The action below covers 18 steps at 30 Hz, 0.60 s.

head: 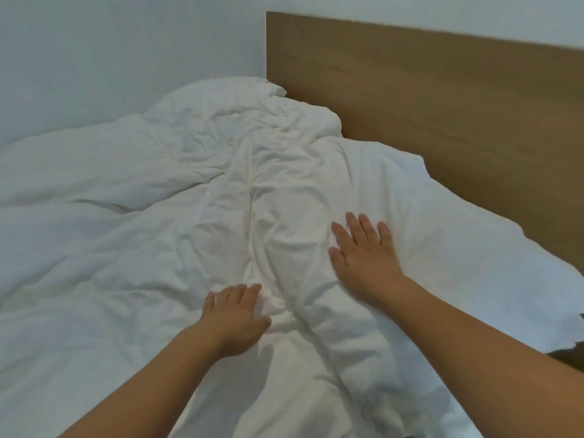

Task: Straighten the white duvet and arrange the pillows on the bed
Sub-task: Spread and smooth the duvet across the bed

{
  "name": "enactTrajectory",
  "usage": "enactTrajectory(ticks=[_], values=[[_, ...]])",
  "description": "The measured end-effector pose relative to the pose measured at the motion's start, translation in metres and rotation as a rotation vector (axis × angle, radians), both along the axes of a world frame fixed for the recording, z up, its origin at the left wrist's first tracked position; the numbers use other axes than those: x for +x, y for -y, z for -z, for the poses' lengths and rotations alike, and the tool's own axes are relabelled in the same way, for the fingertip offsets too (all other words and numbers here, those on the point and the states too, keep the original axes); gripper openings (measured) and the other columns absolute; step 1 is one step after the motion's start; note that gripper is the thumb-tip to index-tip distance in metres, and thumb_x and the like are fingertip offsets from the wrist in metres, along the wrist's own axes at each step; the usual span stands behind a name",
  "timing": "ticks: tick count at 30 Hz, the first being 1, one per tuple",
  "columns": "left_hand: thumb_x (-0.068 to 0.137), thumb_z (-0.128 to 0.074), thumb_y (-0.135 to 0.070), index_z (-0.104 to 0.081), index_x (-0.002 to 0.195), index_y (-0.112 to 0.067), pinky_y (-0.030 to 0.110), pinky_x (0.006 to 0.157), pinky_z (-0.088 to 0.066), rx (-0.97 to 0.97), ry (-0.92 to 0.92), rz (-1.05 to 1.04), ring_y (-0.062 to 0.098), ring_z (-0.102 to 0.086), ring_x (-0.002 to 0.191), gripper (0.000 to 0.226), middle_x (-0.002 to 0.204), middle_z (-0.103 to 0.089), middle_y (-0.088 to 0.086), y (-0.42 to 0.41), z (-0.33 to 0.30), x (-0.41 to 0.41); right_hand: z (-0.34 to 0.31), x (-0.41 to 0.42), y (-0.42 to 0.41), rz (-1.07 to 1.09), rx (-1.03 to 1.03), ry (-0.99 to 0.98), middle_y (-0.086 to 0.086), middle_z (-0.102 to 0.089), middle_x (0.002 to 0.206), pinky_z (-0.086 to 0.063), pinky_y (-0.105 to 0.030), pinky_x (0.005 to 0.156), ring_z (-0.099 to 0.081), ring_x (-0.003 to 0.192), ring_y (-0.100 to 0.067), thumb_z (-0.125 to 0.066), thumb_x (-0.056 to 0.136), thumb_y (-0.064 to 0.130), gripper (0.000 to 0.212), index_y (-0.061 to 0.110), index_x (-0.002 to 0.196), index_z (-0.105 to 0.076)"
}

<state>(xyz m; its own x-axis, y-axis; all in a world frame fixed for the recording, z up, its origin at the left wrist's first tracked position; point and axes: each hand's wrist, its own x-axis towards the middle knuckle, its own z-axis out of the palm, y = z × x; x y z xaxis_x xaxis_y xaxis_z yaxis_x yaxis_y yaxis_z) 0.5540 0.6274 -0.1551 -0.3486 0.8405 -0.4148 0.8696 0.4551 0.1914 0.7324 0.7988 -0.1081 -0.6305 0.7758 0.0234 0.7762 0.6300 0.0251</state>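
Note:
The white duvet (177, 222) covers the whole bed and is full of creases, with a long ridge running down its middle. My right hand (363, 251) lies flat on it with fingers spread, just right of that ridge. My left hand (235, 316) presses palm-down on the duvet nearer to me, its fingers slightly bent against the fabric. A white pillow (221, 93) bulges at the far corner by the wall, partly under the duvet. No other pillow shows clearly.
A wooden headboard (426, 90) runs along the right side of the bed. A pale wall (110, 52) borders the far left side. A dark patch of floor (565, 355) shows at the bed's right edge.

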Motion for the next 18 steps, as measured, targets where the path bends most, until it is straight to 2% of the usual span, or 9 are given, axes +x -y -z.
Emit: enactTrajectory(ticks=[3,6,8,9,11,13,14,16,18], values=[[0.095,-0.034,-0.056,0.004,0.154,-0.031,0.052,0.118,0.003,-0.025,-0.025,-0.031,0.021,0.005,0.149,0.074,0.162,0.006,-0.002,0.051,0.019,0.038,0.009,0.018,0.04,-0.075,-0.019,0.009,-0.001,0.004,0.162,0.008,-0.05,0.118,0.007,0.148,-0.022,-0.019,0.099,0.046,0.061,0.025,0.154,-0.003],[0.095,-0.038,-0.056,-0.001,0.154,-0.029,0.05,0.118,-0.012,0.063,0.067,-0.209,0.028,-0.012,0.147,0.075,0.162,-0.006,0.003,0.082,-0.001,0.071,-0.005,0.058,0.084,-0.1,-0.072,-0.003,-0.003,0.0,0.162,0.004,-0.048,0.119,0.002,0.148,-0.023,-0.031,0.095,0.046,0.069,0.023,0.154,-0.005],[0.095,-0.041,-0.056,-0.003,0.155,-0.027,0.05,0.117,-0.019,0.056,0.155,-0.288,0.031,-0.016,0.146,0.077,0.162,-0.008,0.007,0.1,-0.031,0.099,-0.021,0.099,0.106,-0.15,-0.072,0.078,-0.005,-0.001,0.162,0.004,-0.046,0.12,0.0,0.148,-0.024,-0.034,0.093,0.047,0.071,0.023,0.154,-0.006],[0.094,-0.042,-0.056,-0.002,0.155,-0.027,0.05,0.116,-0.02,0.028,0.135,-0.265,0.031,-0.016,0.146,0.078,0.161,-0.008,0.007,0.105,-0.049,0.111,-0.033,0.121,0.108,-0.156,-0.054,0.12,-0.005,0.0,0.162,0.004,-0.046,0.119,0.001,0.148,-0.024,-0.034,0.093,0.047,0.072,0.023,0.154,-0.006],[0.092,-0.044,-0.056,-0.004,0.154,-0.029,0.052,0.115,-0.021,0.017,-0.028,-0.158,0.031,-0.018,0.145,0.078,0.161,-0.012,0.006,0.101,-0.087,0.127,-0.061,0.161,0.099,-0.054,-0.059,0.119,-0.004,-0.002,0.162,0.0,-0.048,0.119,-0.002,0.148,-0.025,-0.037,0.092,0.049,0.072,0.023,0.153,-0.01],[0.092,-0.047,-0.054,-0.009,0.153,-0.029,0.053,0.114,-0.023,0.111,-0.153,-0.102,0.031,-0.023,0.143,0.076,0.159,-0.017,0.007,0.085,-0.13,0.136,-0.088,0.19,0.08,0.14,-0.115,-0.05,-0.005,-0.013,0.159,-0.014,-0.048,0.117,-0.015,0.144,-0.03,-0.041,0.09,0.05,0.071,0.023,0.151,-0.018],[0.092,-0.048,-0.052,-0.011,0.153,-0.029,0.052,0.113,-0.024,0.188,-0.161,-0.104,0.032,-0.025,0.141,0.075,0.158,-0.02,0.007,0.075,-0.148,0.141,-0.096,0.201,0.07,0.247,-0.174,-0.197,-0.007,-0.019,0.157,-0.021,-0.048,0.114,-0.022,0.141,-0.033,-0.044,0.09,0.049,0.07,0.022,0.15,-0.022],[0.092,-0.049,-0.045,-0.018,0.151,-0.028,0.049,0.111,-0.029,0.371,-0.104,-0.127,0.031,-0.03,0.138,0.069,0.153,-0.027,0.008,0.054,-0.168,0.157,-0.096,0.22,0.052,0.438,-0.39,-0.595,-0.011,-0.025,0.152,-0.029,-0.048,0.108,-0.028,0.136,-0.035,-0.049,0.091,0.045,0.068,0.019,0.149,-0.024],[0.091,-0.05,-0.04,-0.024,0.148,-0.027,0.045,0.11,-0.032,0.489,0.019,-0.109,0.029,-0.035,0.135,0.064,0.149,-0.033,0.007,0.041,-0.168,0.184,-0.085,0.238,0.043,0.592,-0.689,-0.964,-0.01,-0.03,0.151,-0.033,-0.047,0.103,-0.033,0.134,-0.035,-0.052,0.092,0.043,0.069,0.018,0.149,-0.024]])
